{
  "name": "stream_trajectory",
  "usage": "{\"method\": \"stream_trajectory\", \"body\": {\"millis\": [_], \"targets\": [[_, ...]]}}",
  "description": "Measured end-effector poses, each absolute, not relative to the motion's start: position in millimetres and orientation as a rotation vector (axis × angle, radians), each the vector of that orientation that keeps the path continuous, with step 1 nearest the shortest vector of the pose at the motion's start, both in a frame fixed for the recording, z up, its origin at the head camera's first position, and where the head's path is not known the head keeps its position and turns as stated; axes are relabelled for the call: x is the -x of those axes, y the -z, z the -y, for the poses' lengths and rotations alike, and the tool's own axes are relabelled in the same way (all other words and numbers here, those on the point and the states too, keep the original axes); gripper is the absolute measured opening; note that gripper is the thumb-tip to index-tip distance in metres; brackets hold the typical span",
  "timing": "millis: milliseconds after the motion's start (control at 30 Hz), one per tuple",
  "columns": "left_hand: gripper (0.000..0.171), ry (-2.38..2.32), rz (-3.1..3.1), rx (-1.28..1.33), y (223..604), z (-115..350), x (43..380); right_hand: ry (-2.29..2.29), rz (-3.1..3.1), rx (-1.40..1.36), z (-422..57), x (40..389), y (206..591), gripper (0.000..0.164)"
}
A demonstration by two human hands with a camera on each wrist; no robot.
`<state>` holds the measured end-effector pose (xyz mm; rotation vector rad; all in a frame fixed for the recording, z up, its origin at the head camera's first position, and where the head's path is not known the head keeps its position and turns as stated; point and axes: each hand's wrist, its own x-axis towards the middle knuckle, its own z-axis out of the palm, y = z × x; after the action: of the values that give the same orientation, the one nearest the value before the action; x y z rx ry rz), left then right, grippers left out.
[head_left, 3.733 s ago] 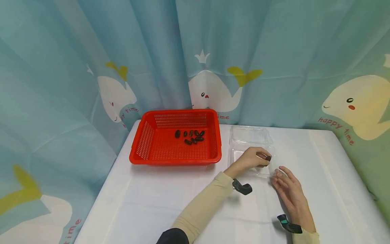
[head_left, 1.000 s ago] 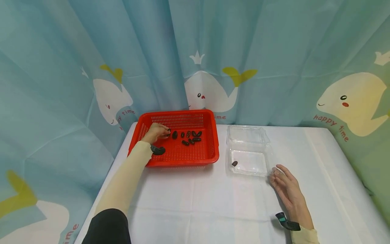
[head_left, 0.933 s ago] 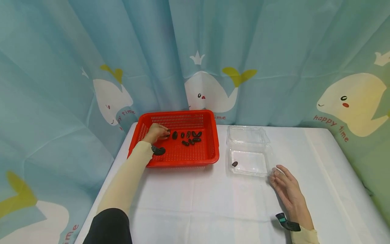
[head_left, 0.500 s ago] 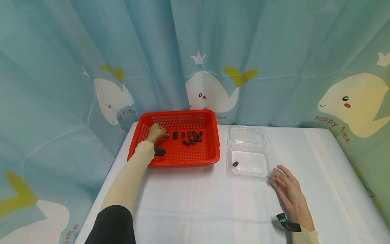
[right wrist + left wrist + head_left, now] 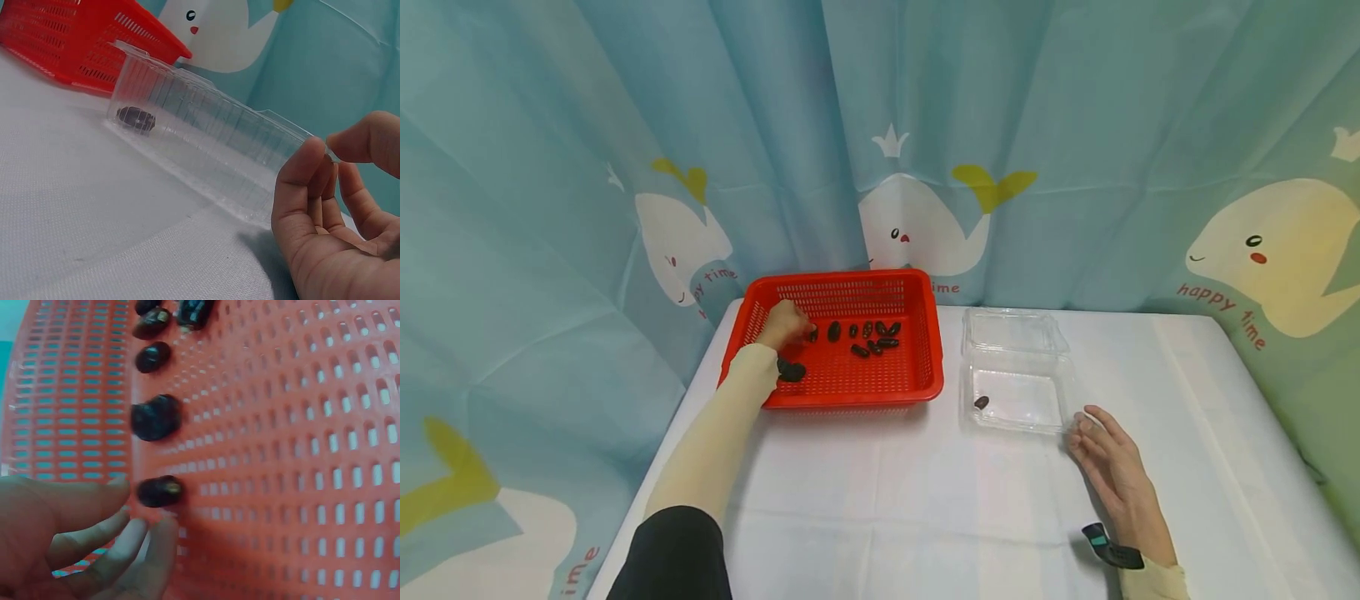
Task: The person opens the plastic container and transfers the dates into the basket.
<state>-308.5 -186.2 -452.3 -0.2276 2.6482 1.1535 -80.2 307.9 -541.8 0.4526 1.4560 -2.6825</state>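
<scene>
In the head view my left hand [image 5: 785, 323] reaches into the left part of a red basket [image 5: 850, 397]. In the left wrist view its fingers [image 5: 164, 540] are loosely bent and apart from the thumb, just short of a dark oval fruit [image 5: 159, 491] with a pale end; contact is unclear. That fruit ends a row along the basket wall, beside a larger dark fruit [image 5: 156, 417]. My right hand [image 5: 1116, 479] pinches the corner rim of a clear plastic box [image 5: 206, 150] between thumb and fingers. One dark fruit [image 5: 135, 119] lies in the box's far left corner.
The box's clear lid [image 5: 1011, 332] lies folded back behind it. Several more dark fruits [image 5: 874, 347] lie in the middle and right of the basket. A curtain [image 5: 1075, 208] printed with whales hangs behind the white table [image 5: 925, 500].
My left hand has moved from above the clear box, where it held a dark fruit, left into the basket. A fruit now lies free by its fingertips. The right hand stays put.
</scene>
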Motion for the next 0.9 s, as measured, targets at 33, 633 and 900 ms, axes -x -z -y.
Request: {"method": "stream_trajectory", "body": {"millis": [33, 633, 900], "targets": [[0.015, -1.129, -2.67, 0.2, 449, 187, 308, 2.679, -1.465, -0.453, -308, 80, 542, 0.03], [0.037, -1.229, -2.549, -0.214, 404, 150, 290, 2.688, -1.455, -0.433, -308, 80, 543, 0.029], [0.03, -0.998, -2.613, -0.596, 391, 119, 279, 2.708, -1.42, -0.404, -309, 80, 543, 0.028]]}}
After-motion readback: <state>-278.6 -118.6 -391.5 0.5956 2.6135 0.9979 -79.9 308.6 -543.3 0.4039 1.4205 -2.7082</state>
